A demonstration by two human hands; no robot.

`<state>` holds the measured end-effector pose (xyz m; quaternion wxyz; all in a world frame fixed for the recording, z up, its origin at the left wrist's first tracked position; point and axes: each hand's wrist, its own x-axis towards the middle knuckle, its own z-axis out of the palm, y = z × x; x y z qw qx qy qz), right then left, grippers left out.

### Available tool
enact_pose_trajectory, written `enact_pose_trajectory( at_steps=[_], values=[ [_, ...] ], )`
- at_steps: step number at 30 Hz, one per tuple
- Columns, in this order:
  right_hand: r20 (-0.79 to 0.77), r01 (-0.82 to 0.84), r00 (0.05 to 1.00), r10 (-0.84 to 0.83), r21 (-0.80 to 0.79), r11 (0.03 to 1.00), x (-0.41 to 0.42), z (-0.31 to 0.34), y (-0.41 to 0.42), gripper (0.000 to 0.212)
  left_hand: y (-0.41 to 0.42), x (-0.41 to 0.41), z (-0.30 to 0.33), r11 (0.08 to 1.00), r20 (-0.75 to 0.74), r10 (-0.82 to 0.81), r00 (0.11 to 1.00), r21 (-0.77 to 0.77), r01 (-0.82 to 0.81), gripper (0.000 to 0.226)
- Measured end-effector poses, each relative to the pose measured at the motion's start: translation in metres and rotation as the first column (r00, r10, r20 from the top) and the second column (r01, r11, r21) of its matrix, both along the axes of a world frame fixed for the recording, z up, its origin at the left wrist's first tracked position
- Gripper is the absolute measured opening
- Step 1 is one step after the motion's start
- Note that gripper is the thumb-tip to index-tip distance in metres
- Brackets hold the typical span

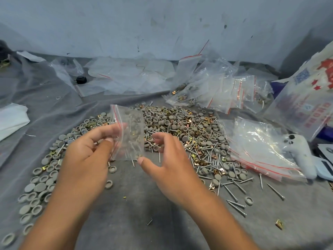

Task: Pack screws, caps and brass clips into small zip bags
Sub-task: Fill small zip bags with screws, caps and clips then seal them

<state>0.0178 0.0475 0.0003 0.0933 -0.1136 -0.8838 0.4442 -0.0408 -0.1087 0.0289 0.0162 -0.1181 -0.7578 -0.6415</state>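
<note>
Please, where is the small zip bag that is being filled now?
In the head view the small zip bag is at the centre, held up by the left hand above the pile of caps and screws; the right hand is beside it.

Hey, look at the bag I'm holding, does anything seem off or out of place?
Yes. A screw pokes out below the bottom edge of the zip bag that your left hand pinches, as if it has pierced the plastic. A lone brass clip also lies apart from the pile, near right.

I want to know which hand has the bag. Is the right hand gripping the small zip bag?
No, the left hand pinches the zip bag, while the right hand sits beside it with loosely curled fingers.
</note>
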Motion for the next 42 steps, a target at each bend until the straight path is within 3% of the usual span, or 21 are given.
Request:
enact_pose_trajectory(
  at_steps=[3,7,10,13,16,20,27,31,35,38,42],
  values=[
    [0.017,0.079,0.997,-0.078,-0.055,0.995,-0.002,0.0,0.009,0.064,-0.001,-0.002,0.001,0.993,0.102,-0.024,0.994,0.12,0.011,0.048],
    [0.082,0.116,0.992,-0.092,-0.378,0.919,-0.009,0.004,0.017,0.044,-0.005,-0.004,0.002,0.974,0.181,-0.085,0.98,0.224,0.043,0.053],
    [0.034,0.126,0.991,-0.128,-0.528,0.84,-0.012,0.005,0.023,0.02,-0.01,-0.006,0.001,0.983,0.213,-0.103,0.972,0.173,0.066,0.051],
    [0.06,0.149,0.988,-0.142,-0.608,0.78,-0.014,0.005,0.027,0.018,-0.014,-0.006,-0.002,0.993,0.189,-0.104,0.977,0.082,0.089,0.037],
    [0.138,0.194,0.981,-0.137,-0.654,0.731,-0.014,0.005,0.029,0.019,-0.02,-0.005,0.0,0.997,0.082,-0.075,0.994,-0.016,0.076,0.024],
    [0.195,0.215,0.974,-0.113,-0.651,0.728,-0.014,0.004,0.029,0.017,-0.023,0.0,0.004,0.997,-0.091,-0.028,0.996,-0.079,0.02,0.036],
    [0.21,0.167,0.977,-0.039,-0.635,0.754,-0.01,0.002,0.022,0.018,-0.031,-0.001,0.003,0.995,-0.006,-0.067,0.998,-0.071,0.067,0.041],
    [0.222,0.133,0.975,-0.004,-0.568,0.812,-0.008,-0.001,0.022,0.017,-0.032,0.0,0.0,0.997,-0.031,-0.067,0.997,-0.037,0.066,0.03],
    [0.212,0.1,0.977,-0.018,-0.382,0.919,-0.005,-0.003,0.033,0.014,-0.029,0.003,0.004,0.991,-0.116,-0.004,0.993,-0.131,-0.011,0.027],
    [0.147,0.181,0.975,-0.164,-0.108,0.978,-0.005,-0.006,0.05,0.009,-0.03,0.001,0.003,0.923,-0.314,0.078,0.946,-0.335,-0.187,0.032],
    [0.072,0.192,0.971,-0.227,0.325,0.926,-0.015,-0.015,0.067,0.01,-0.021,0.001,0.003,0.874,-0.455,0.072,0.887,-0.4,-0.276,0.031]
  ],
)
